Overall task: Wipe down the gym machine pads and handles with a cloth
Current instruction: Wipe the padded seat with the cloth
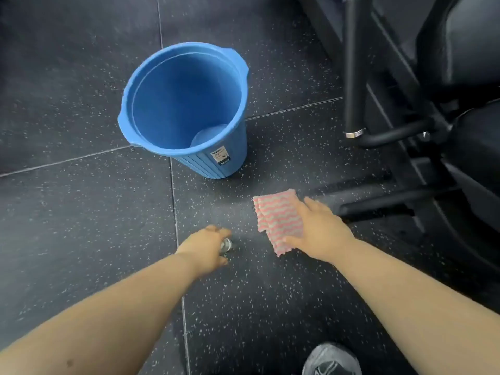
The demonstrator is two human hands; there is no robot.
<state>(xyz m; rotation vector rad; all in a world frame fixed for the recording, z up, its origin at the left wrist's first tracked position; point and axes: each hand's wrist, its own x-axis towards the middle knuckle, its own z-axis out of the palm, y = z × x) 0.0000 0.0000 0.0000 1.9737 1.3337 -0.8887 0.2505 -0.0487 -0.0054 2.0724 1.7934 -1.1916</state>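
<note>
Cloth [278,220], head view: pink-and-white wavy stripes, folded, held at centre right of the frame above the speckled dark floor [81,212].
The right hand [320,230] grasps the cloth along its right side, thumb at its lower edge. The left hand [208,246], lower centre, is curled round a small silvery-topped object [226,243], mostly hidden. A blue bucket [151,77] stands on the floor at upper centre; the black gym machine [354,63] fills the right edge; a grey shoe [331,359] shows at the bottom.
</note>
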